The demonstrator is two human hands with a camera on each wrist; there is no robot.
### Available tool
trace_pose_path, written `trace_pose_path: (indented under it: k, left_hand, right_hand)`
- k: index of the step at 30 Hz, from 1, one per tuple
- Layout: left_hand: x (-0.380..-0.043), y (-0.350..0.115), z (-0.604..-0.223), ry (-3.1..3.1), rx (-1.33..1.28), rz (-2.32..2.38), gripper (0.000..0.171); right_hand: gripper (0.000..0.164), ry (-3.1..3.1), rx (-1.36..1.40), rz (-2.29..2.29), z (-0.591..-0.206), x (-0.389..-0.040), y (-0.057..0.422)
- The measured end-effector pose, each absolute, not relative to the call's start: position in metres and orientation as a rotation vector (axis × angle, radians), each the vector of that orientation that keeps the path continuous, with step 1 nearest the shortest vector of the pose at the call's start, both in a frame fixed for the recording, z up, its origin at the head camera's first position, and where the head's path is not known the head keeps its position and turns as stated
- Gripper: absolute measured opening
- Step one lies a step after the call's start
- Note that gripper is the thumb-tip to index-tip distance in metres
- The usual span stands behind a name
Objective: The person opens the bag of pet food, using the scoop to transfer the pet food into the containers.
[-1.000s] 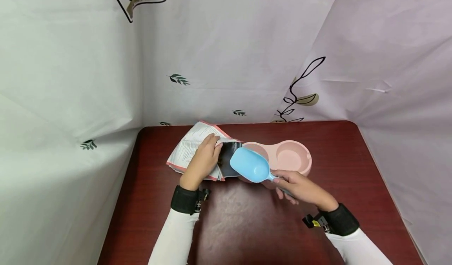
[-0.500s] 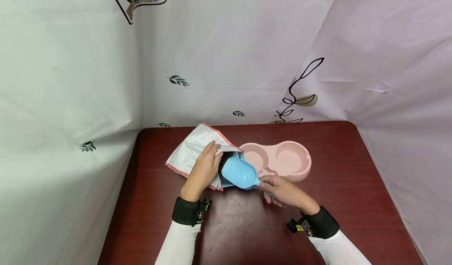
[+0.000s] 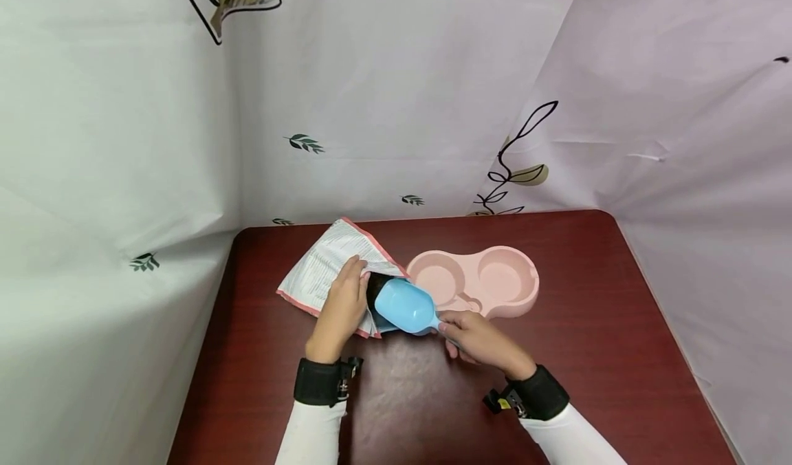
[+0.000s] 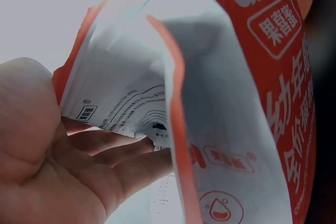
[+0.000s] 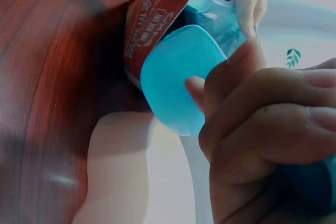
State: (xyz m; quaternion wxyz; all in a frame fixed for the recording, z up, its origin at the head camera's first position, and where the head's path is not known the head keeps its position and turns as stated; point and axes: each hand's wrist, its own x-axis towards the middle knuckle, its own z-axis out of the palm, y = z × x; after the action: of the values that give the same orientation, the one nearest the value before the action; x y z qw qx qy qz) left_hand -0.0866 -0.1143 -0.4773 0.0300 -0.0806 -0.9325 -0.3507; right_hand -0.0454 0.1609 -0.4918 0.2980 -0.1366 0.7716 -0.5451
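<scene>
A white printed bag [image 3: 324,262] with red edges lies at the left of the table. My left hand [image 3: 337,307] grips the upper layer of its open mouth. Close up in the left wrist view, the bag [image 4: 278,82] shows a red printed face and a silvery lining. My right hand [image 3: 485,341] holds a light blue scoop [image 3: 405,305] by its handle. The scoop's front end sits in the bag's dark mouth, its tip hidden. In the right wrist view the scoop [image 5: 178,77] is tilted against the opening; the bag's contents cannot be made out.
Right behind my right hand stands a pink double bowl [image 3: 471,272] with two round hollows. The dark red table [image 3: 588,300] meets white patterned cloth [image 3: 396,107] at its back and sides.
My right hand has moved left and nearer with the scoop, bringing its front end from above the pink bowl's left part into the bag's mouth. The bag's opening has shifted slightly towards me.
</scene>
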Motion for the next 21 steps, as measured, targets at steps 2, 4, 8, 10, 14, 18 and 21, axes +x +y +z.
trace_pose_path:
  k: [2,4,8,10,14,18,21]
  left_hand:
    - [-0.088,-0.120,-0.477,-2.882,-0.250,-1.073,0.037]
    - [-0.089,-0.126,-0.477,-2.889,-0.255,-1.058,0.037]
    - [-0.093,-0.138,-0.476,-2.889,-0.256,-1.038,0.036]
    - [-0.095,-0.143,-0.476,-2.889,-0.242,-1.029,0.036]
    - [-0.096,-0.149,-0.476,-2.902,-0.220,-1.024,0.037]
    - [-0.095,-0.148,-0.476,-2.903,-0.241,-1.018,0.038]
    - [-0.094,-0.144,-0.475,-2.879,-0.264,-0.987,0.037]
  right_hand:
    - [0.024,2.042,-0.349,-1.463,-0.493,-0.047,0.155]
    - [0.024,2.038,-0.337,-1.469,-0.495,-0.050,0.149]
    - [0.023,2.039,-0.326,-1.473,-0.499,-0.056,0.135]
    - [0.023,2.021,-0.325,-1.483,-0.502,-0.058,0.128]
    - [0.024,2.012,-0.318,-1.475,-0.505,-0.059,0.118]
    - [0.025,2.023,-0.317,-1.449,-0.502,-0.056,0.119]
    - [0.028,2.027,-0.341,-1.414,-0.495,-0.054,0.124]
